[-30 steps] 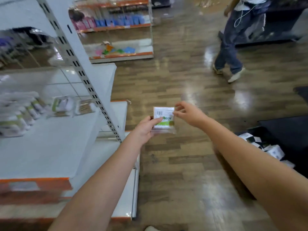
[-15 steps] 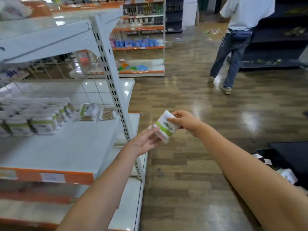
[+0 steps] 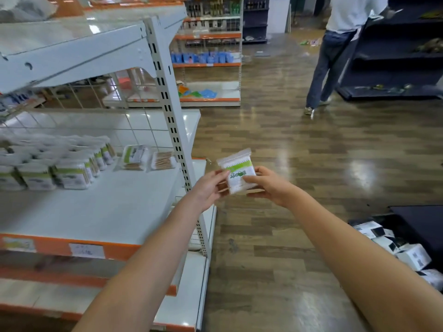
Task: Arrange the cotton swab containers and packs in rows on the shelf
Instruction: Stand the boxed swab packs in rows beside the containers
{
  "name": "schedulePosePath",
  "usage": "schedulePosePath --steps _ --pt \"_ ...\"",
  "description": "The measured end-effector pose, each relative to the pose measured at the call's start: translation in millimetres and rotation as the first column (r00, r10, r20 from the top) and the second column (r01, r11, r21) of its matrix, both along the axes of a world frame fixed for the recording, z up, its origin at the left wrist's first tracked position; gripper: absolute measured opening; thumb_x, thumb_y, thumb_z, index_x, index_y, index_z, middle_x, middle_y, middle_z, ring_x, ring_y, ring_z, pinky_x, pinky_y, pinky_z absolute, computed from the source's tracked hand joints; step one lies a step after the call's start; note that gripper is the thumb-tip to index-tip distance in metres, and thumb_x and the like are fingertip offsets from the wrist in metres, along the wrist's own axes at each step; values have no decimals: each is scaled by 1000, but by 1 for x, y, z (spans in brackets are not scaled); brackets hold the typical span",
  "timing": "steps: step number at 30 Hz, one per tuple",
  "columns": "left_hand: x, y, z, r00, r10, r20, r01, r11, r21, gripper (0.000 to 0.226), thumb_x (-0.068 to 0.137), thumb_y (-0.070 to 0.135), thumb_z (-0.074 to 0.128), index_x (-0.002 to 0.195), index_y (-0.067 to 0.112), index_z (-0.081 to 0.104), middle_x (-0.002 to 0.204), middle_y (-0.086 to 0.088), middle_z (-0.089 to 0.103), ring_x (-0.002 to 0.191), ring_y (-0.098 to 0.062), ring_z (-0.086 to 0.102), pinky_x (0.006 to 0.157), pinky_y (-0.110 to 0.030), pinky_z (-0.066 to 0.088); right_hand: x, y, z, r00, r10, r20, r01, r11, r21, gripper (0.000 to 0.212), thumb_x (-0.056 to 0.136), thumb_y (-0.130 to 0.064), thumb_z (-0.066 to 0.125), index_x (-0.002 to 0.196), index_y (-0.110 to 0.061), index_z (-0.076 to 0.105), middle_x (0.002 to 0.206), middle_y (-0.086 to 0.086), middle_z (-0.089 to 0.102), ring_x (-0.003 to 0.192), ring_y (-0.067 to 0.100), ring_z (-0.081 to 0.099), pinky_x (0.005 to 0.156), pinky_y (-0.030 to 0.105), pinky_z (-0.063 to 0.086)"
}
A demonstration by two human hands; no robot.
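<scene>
Both hands hold one clear cotton swab pack (image 3: 236, 170) with a green and white label, in the air just right of the shelf upright. My left hand (image 3: 208, 188) grips its left edge and my right hand (image 3: 265, 185) pinches its right side, thumb on the front. On the white shelf (image 3: 100, 212), several swab containers (image 3: 67, 172) stand in rows at the left. Two flat swab packs (image 3: 135, 156) (image 3: 163, 160) lie beside them near the back grid.
A white slotted upright (image 3: 175, 130) stands between the held pack and the shelf. Another person (image 3: 335, 56) walks on the wooden floor at the back right. White boxes (image 3: 393, 245) lie in a dark bin at the lower right. A lower shelf (image 3: 191, 283) juts out below.
The view tilted up. The pack turned from tilted to nearly upright with its label facing me, and both hands closed in on its sides.
</scene>
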State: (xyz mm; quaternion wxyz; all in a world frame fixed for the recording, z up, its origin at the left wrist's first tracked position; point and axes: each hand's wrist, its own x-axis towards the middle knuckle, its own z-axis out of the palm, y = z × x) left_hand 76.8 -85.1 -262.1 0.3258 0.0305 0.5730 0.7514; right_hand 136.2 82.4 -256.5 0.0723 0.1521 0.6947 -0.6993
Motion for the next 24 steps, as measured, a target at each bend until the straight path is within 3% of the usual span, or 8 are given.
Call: schedulePosePath --steps 6,9,12,16,18,21,24 --pt "-15 -23 23 974 -63 -218 10 972 -236 26 92 15 59 118 8 56 96 -5 67 85 -16 65 74 -27 55 -16 -14 7 988 149 -35 -142 978 152 32 91 -17 60 122 -11 54 106 3 60 92 14 57 78 32 55" --pt "-22 -40 28 958 -83 -276 -14 943 -333 30 90 15 62 118 7 56 98 -5 67 85 -15 65 76 -27 54 -27 -24 7 972 232 -42 -219 952 212 29 92 -16 59 120 -12 55 104 2 62 91 16 59 84 36 52" --pt "-26 -60 32 955 -22 -297 -89 931 -354 31 90 13 62 119 7 56 98 -5 66 85 -14 65 71 -24 55 -38 -38 8 943 329 -49 -297 901 316 29 92 -25 60 118 -14 56 108 4 64 91 15 59 86 36 50" --pt "-26 -96 35 946 105 -307 -212 916 -341 28 90 11 61 118 7 56 98 -4 67 86 -14 65 68 -22 56 -52 -60 8 912 401 -91 -325 839 436 34 95 -39 50 115 -12 55 107 3 63 90 13 58 75 22 48" --pt "-22 -118 35 936 191 -297 -291 894 -342 23 91 9 60 113 8 54 95 -3 66 83 -13 65 66 -21 56 -59 -74 5 910 397 -121 -292 820 492 34 96 -43 45 111 -14 56 109 4 64 95 18 59 80 29 49" --pt "-13 -152 31 919 278 -279 -369 857 -361 22 91 9 60 111 7 51 97 -7 65 82 -16 64 76 -28 55 -64 -98 1 882 459 -107 -278 691 667 38 97 -43 43 117 -13 56 109 2 62 102 20 58 86 31 45" --pt "-4 -183 29 903 343 -259 -419 834 -358 20 91 10 59 109 5 50 99 -10 64 80 -18 64 71 -26 55 -68 -125 0 818 567 -94 -273 528 804 34 98 -37 44 117 -11 57 112 4 62 100 20 58 79 28 43"
